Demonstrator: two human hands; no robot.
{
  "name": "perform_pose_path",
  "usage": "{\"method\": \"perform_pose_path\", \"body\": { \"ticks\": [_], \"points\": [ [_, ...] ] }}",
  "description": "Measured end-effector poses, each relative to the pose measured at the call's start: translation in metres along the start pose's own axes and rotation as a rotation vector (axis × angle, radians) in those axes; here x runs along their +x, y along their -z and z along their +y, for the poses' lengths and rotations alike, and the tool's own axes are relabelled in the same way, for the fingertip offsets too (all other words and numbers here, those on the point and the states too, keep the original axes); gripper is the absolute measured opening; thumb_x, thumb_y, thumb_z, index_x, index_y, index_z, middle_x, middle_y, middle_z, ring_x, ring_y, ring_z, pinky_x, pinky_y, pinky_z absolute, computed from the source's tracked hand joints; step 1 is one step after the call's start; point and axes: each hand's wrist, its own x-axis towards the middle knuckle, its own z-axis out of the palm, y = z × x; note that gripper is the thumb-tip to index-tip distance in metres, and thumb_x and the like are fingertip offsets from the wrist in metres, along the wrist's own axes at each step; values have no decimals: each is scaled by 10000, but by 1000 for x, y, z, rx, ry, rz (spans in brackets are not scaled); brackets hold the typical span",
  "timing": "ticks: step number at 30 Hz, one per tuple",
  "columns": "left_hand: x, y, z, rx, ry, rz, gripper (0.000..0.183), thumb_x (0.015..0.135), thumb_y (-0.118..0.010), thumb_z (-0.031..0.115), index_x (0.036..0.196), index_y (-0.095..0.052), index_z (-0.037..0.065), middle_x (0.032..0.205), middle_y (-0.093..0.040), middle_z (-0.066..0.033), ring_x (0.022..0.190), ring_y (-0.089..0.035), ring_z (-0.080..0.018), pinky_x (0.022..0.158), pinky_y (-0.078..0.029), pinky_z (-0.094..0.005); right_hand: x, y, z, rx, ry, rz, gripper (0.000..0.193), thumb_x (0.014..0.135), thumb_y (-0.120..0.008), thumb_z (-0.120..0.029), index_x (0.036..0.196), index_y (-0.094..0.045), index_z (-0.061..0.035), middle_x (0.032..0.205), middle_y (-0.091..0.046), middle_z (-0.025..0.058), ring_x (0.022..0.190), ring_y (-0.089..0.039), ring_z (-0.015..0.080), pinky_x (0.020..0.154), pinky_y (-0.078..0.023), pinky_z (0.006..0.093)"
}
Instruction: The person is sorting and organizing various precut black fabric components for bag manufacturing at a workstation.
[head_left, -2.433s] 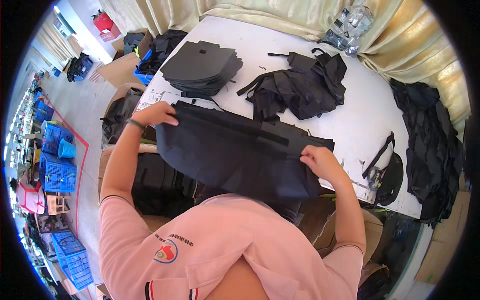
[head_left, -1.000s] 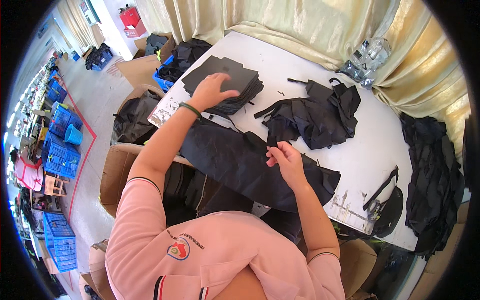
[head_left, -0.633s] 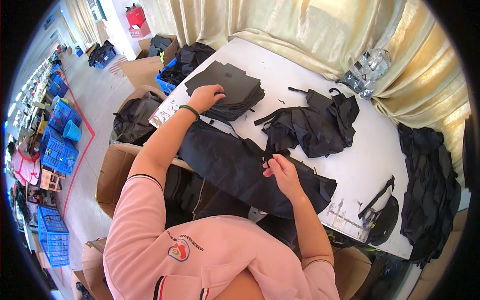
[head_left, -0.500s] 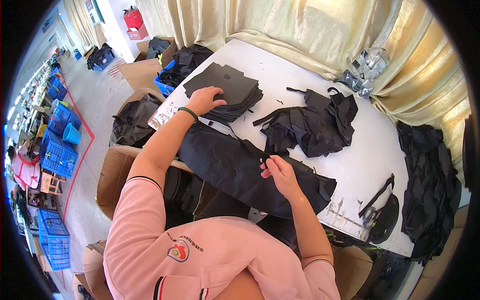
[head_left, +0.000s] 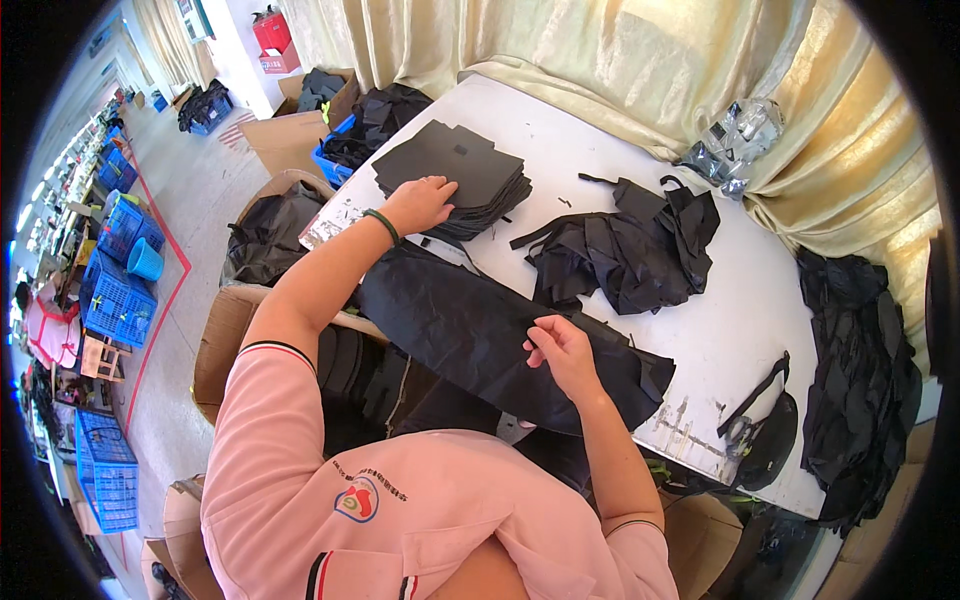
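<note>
My left hand [head_left: 422,205] lies with fingers outstretched on the near edge of a stack of flat black panels [head_left: 455,165]. A long black fabric piece [head_left: 450,315] is spread across the near edge of the white table and hangs partly over it. Above its right part is my right hand [head_left: 563,352], its fingers curled in toward the thumb. Whether anything thin is between those fingertips is hidden. Farther right sits a loose heap of black fabric pieces with straps [head_left: 620,250].
A small black pouch with a strap [head_left: 770,435] lies at the table's right. Dark fabric [head_left: 860,380] hangs over the right edge. Cardboard boxes [head_left: 225,345] crowd the left side. A clear plastic bag [head_left: 740,140] rests by the curtain [head_left: 620,60].
My right hand's fingers have shifted, and the black bit seen at their tips before no longer shows. My left hand has slid slightly right on the stack, its fingers straighter.
</note>
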Motion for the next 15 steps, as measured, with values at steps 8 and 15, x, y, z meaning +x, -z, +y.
{"method": "perform_pose_path", "body": {
  "ticks": [8, 15],
  "points": [
    [0, -8, -1, 59, 37, 0, 479, 812, -585, 65, 1278, -480, 40, 1085, -608, -147, 969, -624, -328, 823, -531, -414, -1, -6, 3, -8, -15, -6, 131, 935, -608, -105, 1012, -604, 1, 822, -646, 50, 650, -601, 93, 604, -500, 224],
    [-17, 119, 81, -629, 321, 263, 383, 866, -481, 13, 1243, -547, 32, 879, -646, -173, 770, -637, -262, 708, -507, -355, 16, 5, -18, 43, 268, 239, 81, 930, -619, -81, 975, -603, -16, 806, -611, 7, 642, -545, 45, 558, -474, 200]
  ]
}}
